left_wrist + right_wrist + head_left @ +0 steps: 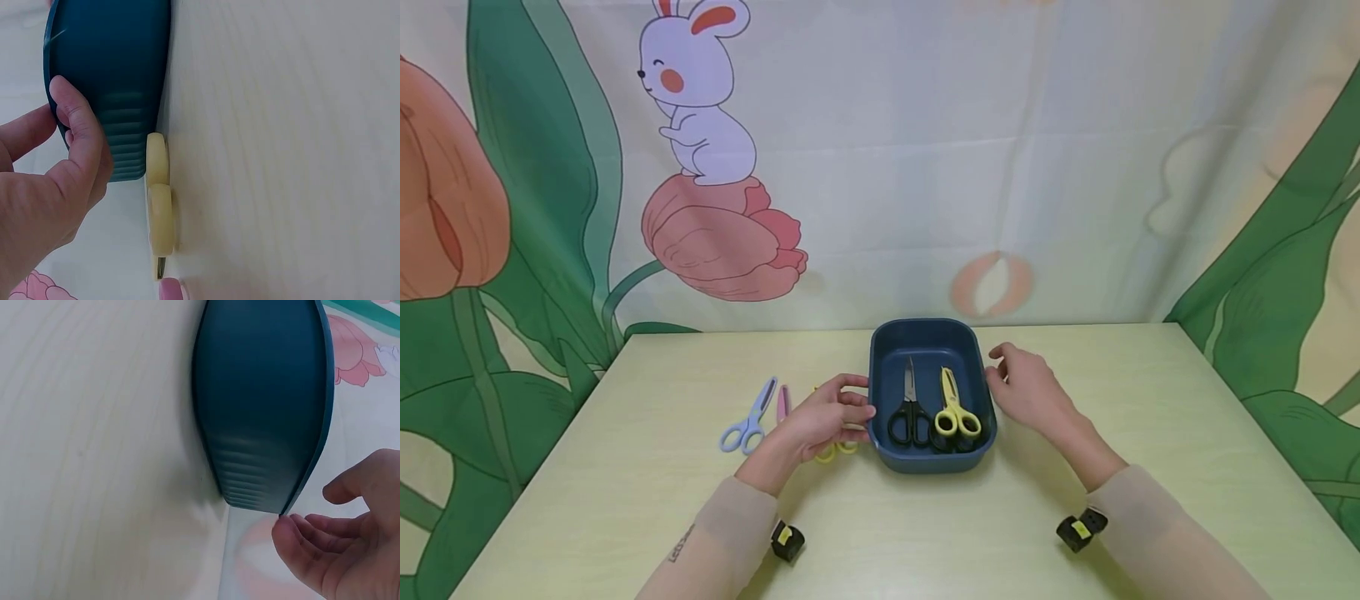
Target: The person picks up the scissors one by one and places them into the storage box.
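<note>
Left hand (831,414): fingers bent at left rim; cannot tell if gripping
Right hand (1030,387): loosely curved, thumb parted, by right rim
Blue bin (932,462): between hands, black scissors (910,407) inside

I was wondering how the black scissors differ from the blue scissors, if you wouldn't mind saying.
The black scissors lie in the bin; the blue scissors lie on the table. The black scissors point almost straight ahead, while the blue scissors slant, tips to the right. Both have two finger loops at the near end.
</note>
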Motion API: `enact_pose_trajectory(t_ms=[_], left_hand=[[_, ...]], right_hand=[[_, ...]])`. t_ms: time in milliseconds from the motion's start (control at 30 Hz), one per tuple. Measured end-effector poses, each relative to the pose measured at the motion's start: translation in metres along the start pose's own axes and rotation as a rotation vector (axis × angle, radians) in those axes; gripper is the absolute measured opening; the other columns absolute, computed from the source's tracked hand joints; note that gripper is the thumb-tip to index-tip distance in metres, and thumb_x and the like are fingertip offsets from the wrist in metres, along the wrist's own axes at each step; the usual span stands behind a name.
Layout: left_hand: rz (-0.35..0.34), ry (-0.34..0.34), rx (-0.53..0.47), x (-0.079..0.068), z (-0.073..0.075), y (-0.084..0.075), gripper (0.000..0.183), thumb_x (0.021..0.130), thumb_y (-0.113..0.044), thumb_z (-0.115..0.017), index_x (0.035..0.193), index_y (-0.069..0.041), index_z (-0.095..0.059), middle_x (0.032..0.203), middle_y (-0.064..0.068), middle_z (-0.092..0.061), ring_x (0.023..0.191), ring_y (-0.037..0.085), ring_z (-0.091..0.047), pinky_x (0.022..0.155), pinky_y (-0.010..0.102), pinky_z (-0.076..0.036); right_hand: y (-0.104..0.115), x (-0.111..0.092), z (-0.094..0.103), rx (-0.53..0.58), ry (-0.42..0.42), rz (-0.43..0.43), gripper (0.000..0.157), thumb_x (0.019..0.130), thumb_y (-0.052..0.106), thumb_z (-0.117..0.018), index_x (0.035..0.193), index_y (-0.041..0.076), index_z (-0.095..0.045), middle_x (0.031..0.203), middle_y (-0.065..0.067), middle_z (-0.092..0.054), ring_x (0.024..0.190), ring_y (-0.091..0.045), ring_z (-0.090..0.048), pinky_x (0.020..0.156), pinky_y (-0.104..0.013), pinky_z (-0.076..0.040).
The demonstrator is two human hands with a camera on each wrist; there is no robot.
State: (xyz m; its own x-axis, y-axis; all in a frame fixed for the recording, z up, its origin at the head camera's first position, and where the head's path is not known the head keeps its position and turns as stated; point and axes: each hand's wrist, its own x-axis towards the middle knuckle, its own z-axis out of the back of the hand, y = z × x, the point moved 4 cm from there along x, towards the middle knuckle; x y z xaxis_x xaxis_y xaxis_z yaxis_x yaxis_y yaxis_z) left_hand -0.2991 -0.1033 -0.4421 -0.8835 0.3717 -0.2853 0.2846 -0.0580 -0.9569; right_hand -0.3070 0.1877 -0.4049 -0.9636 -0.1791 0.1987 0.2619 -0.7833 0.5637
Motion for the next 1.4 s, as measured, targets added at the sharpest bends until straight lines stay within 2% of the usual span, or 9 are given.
enact_pose_trajectory(t_ms=[100, 267, 500, 800, 1133, 1233, 1400], left_hand=[[-0.003, 0.005, -0.001, 0.0, 0.0, 0.0, 0.055, 0.101, 0.004, -0.06, 0.15, 0.001, -0.035, 0.109, 0.015, -0.052, 0.08, 0.023, -0.064, 0.078, 0.035, -0.06], [-0.001, 0.009, -0.004, 0.001, 0.0, 0.0, 0.055, 0.101, 0.004, -0.06, 0.15, 0.002, -0.035, 0.108, 0.014, -0.052, 0.08, 0.023, -0.064, 0.078, 0.034, -0.06], [-0.002, 0.01, -0.002, 0.0, 0.001, 0.001, 0.055, 0.101, 0.004, -0.06, 0.15, 0.002, -0.035, 0.108, 0.014, -0.051, 0.08, 0.022, -0.063, 0.078, 0.035, -0.06], [0.002, 0.011, -0.009, 0.0, 0.001, 0.0, 0.056, 0.101, 0.003, -0.06, 0.151, 0.002, -0.034, 0.106, 0.013, -0.052, 0.079, 0.022, -0.063, 0.076, 0.033, -0.06], [0.006, -0.023, 0.001, -0.002, 0.0, -0.001, 0.058, 0.1, 0.003, -0.062, 0.151, 0.001, -0.035, 0.106, 0.014, -0.054, 0.08, 0.024, -0.064, 0.078, 0.035, -0.06], [-0.003, -0.043, 0.029, -0.002, 0.0, -0.001, 0.057, 0.099, 0.002, -0.063, 0.15, 0.001, -0.037, 0.109, 0.016, -0.055, 0.082, 0.025, -0.065, 0.083, 0.038, -0.06], [-0.044, -0.1, 0.154, -0.004, 0.001, -0.002, 0.053, 0.098, -0.002, -0.068, 0.145, 0.0, -0.043, 0.113, 0.018, -0.056, 0.088, 0.03, -0.065, 0.089, 0.043, -0.058]], right_hand=[[-0.005, 0.0, -0.002, 0.054, 0.035, -0.024, 0.035, 0.101, 0.013, -0.053, 0.126, -0.011, -0.058, 0.092, -0.013, -0.068, 0.064, -0.019, -0.061, 0.064, -0.037, -0.053], [-0.013, -0.002, -0.008, 0.198, 0.106, -0.106, 0.038, 0.102, 0.015, -0.051, 0.13, -0.01, -0.055, 0.099, -0.018, -0.068, 0.056, -0.021, -0.065, 0.056, -0.034, -0.057], [-0.017, -0.005, -0.014, 0.356, 0.18, -0.196, 0.035, 0.103, 0.015, -0.054, 0.129, -0.009, -0.056, 0.098, -0.017, -0.064, 0.069, -0.023, -0.066, 0.055, -0.036, -0.06], [-0.015, -0.009, -0.017, 0.497, 0.186, -0.219, 0.036, 0.102, 0.009, -0.055, 0.13, -0.013, -0.054, 0.097, -0.018, -0.064, 0.07, -0.018, -0.066, 0.058, -0.036, -0.06], [-0.019, -0.008, -0.019, 0.654, 0.214, -0.24, 0.04, 0.102, 0.006, -0.053, 0.135, -0.015, -0.047, 0.1, -0.019, -0.062, 0.076, -0.019, -0.064, 0.062, -0.032, -0.06], [-0.02, -0.008, -0.019, 0.697, 0.236, -0.25, 0.042, 0.103, 0.006, -0.053, 0.138, -0.016, -0.044, 0.103, -0.02, -0.061, 0.078, -0.02, -0.064, 0.063, -0.031, -0.059], [-0.021, -0.009, -0.019, 0.738, 0.276, -0.273, 0.047, 0.102, 0.005, -0.054, 0.143, -0.014, -0.039, 0.109, -0.023, -0.058, 0.085, -0.023, -0.063, 0.067, -0.032, -0.06]])
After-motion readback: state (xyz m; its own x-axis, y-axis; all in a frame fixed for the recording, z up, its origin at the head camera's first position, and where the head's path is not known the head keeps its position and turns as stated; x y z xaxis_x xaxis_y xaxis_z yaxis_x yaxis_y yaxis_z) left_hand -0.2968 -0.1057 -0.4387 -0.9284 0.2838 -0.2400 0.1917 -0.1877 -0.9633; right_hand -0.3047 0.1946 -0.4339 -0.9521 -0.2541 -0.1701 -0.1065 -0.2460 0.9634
